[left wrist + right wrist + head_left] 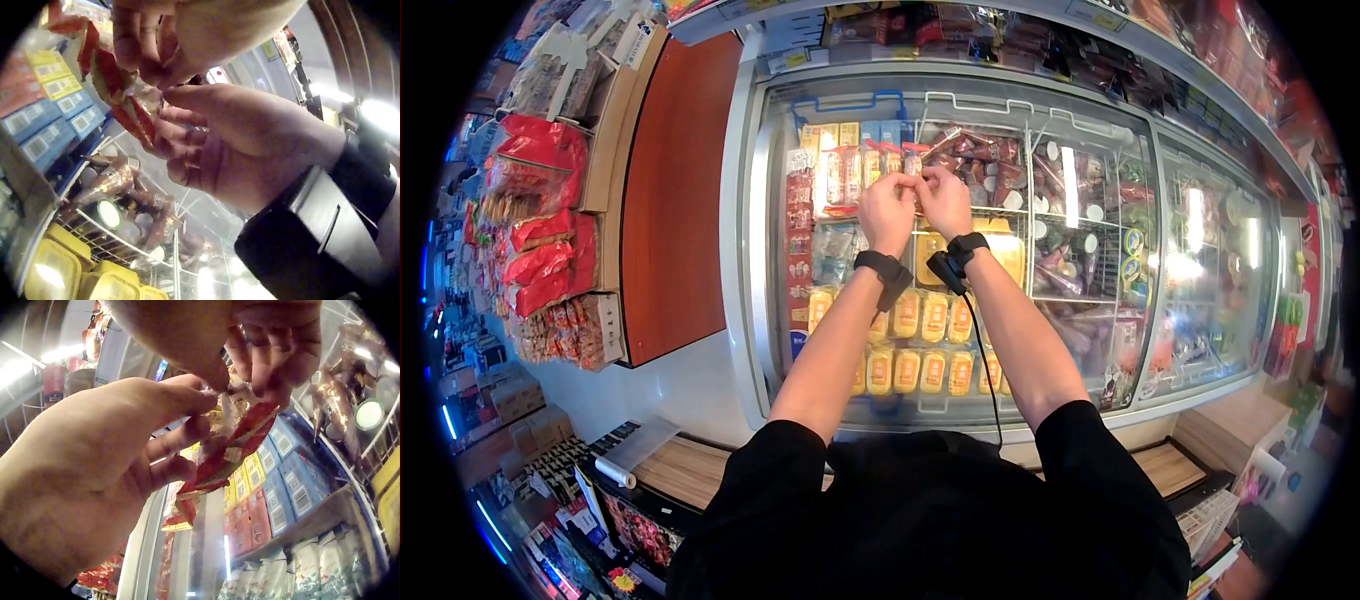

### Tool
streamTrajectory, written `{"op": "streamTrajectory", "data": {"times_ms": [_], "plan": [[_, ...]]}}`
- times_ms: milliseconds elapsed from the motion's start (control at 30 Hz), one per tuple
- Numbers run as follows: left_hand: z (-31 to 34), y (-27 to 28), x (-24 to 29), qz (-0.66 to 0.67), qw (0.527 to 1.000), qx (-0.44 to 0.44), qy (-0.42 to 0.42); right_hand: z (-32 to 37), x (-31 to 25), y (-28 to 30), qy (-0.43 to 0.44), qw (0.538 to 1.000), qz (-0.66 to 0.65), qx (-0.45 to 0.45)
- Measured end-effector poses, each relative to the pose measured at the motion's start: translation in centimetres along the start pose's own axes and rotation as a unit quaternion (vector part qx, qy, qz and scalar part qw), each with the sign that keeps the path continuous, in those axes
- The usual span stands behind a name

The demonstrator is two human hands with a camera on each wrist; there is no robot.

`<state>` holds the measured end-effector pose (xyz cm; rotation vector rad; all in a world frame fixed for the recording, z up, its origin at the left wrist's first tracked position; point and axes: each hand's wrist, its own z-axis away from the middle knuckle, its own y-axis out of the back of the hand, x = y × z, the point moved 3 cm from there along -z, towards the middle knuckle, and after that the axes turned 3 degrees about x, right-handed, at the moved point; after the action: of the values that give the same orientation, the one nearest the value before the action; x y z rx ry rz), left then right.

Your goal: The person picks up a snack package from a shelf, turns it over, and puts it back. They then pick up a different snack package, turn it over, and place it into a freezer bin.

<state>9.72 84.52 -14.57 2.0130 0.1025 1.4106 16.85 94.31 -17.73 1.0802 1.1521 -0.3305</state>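
Note:
Over a chest freezer, my left hand (887, 212) and right hand (946, 203) meet, fingertips close together. Between them is a red-and-clear plastic snack packet (219, 456), part of a strip that dangles in folds. In the right wrist view the left hand (100, 444) pinches its upper edge from one side, while the right hand (169, 331) grips it from above. The left wrist view shows red sections of the packet (133, 119) below both sets of fingers. Its contents are partly hidden by the fingers.
Inside the freezer (745, 250) are blue boxes (294, 481), wrapped ice cream cones (990, 170) in wire baskets and several yellow tubs (908, 315). A reddish-brown board (675, 200) and bagged snacks (540, 180) stand at the left. A shelf (1090, 14) overhangs the far side.

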Motion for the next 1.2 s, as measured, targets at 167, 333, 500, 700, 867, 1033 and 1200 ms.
{"op": "streamTrajectory", "data": {"times_ms": [167,333,500,700,867,1033,1200], "plan": [[0.0,0.8,-0.3,0.023,1.000,-0.002,0.017,0.4,-1.1,1.2,-0.030,0.999,0.025,0.008],[0.7,3.5,1.0,0.050,0.999,0.015,-0.012,1.1,-3.4,3.7,-0.020,0.998,0.046,0.041],[3.9,8.4,4.4,0.130,0.991,0.008,0.024,5.3,-7.8,8.4,0.018,0.995,-0.092,0.039],[11.5,14.6,8.0,0.264,0.958,-0.048,0.104,13.6,-10.1,12.0,-0.001,0.970,-0.240,-0.047],[18.2,18.9,8.2,0.245,0.958,-0.048,0.139,21.2,-11.6,12.4,0.043,0.959,-0.257,-0.108],[23.7,22.3,6.6,0.269,0.950,-0.010,0.161,27.0,-13.0,10.8,0.009,0.940,-0.272,-0.205],[28.5,25.1,5.8,0.286,0.941,0.045,0.176,31.5,-14.1,8.3,-0.013,0.915,-0.277,-0.294]]}}
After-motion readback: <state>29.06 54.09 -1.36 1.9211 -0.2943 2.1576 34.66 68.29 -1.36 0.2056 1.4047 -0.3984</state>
